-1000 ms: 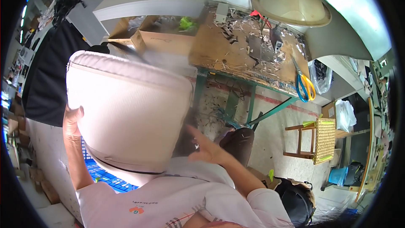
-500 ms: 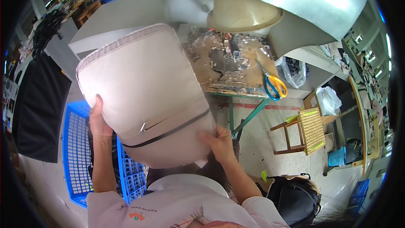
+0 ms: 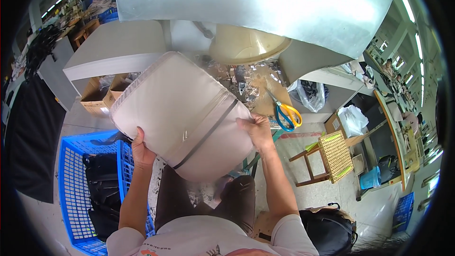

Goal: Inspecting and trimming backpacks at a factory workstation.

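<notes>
I hold up a large pale beige padded bag piece in front of me, with a dark strap running diagonally across it. My left hand grips its lower left edge. My right hand grips its right edge. The piece hides much of the cluttered work table behind it.
Orange-and-blue scissors lie on the table's right part. A blue plastic crate with black bags stands on the floor at my left. A small woven stool sits at the right, a black backpack lower right, a cardboard box at the left.
The beige piece has swung from my left toward the centre and tilted, now showing its strap side. My right hand has moved up onto its right edge.
</notes>
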`<action>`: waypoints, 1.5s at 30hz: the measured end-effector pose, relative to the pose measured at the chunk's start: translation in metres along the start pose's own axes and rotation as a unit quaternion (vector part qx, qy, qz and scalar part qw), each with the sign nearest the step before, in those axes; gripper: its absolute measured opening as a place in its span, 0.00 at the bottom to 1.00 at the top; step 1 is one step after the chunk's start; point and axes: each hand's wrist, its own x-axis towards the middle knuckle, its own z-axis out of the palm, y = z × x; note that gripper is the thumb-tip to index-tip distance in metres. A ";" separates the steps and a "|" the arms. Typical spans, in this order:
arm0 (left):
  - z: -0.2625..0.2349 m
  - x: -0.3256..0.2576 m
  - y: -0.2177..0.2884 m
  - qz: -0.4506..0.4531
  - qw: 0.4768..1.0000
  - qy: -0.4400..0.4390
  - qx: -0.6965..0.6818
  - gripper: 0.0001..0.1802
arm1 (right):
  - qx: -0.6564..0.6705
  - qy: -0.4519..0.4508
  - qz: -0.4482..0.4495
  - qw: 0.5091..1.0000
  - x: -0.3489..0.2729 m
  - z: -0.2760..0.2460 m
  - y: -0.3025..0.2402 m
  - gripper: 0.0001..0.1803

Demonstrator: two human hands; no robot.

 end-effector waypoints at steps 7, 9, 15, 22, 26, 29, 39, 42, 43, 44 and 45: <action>-0.008 -0.001 -0.016 -0.020 1.000 0.009 -0.021 0.26 | -0.101 -0.010 -0.016 0.995 0.013 -0.006 -0.011 0.04; -0.008 -0.002 -0.021 -0.026 0.999 0.004 -0.024 0.26 | -0.123 -0.013 -0.018 0.992 0.016 -0.010 -0.010 0.04; -0.010 -0.003 -0.027 -0.038 0.999 0.012 -0.030 0.26 | -0.080 0.006 -0.040 0.996 0.015 -0.013 -0.005 0.05; -0.012 -0.006 -0.035 -0.057 0.998 0.020 -0.028 0.26 | -0.087 -0.003 -0.015 0.996 -0.002 -0.024 -0.010 0.04; -0.011 -0.009 -0.038 -0.059 0.998 0.007 -0.030 0.26 | -0.056 0.021 -0.011 0.998 -0.010 -0.019 -0.016 0.02; -0.013 -0.010 -0.040 -0.080 0.996 0.007 -0.050 0.26 | -0.073 0.020 -0.019 0.997 -0.011 -0.031 -0.007 0.03; 0.003 -0.028 -0.054 -0.098 0.993 0.003 -0.065 0.26 | -0.074 0.054 -0.014 0.996 -0.038 -0.042 -0.013 0.03; -0.002 -0.038 -0.050 -0.100 0.993 0.004 -0.066 0.25 | -0.039 0.074 -0.011 0.996 -0.046 -0.033 -0.011 0.05; -0.005 -0.041 -0.048 -0.105 0.992 0.004 -0.067 0.24 | -0.044 0.064 -0.010 0.997 -0.051 -0.032 -0.013 0.05; -0.015 -0.045 -0.044 -0.085 0.994 0.018 -0.071 0.24 | -0.086 0.054 -0.029 0.994 -0.053 -0.029 -0.010 0.05; -0.030 -0.050 -0.039 -0.083 0.995 0.027 -0.054 0.23 | -0.125 0.039 -0.050 0.990 -0.056 -0.023 -0.007 0.06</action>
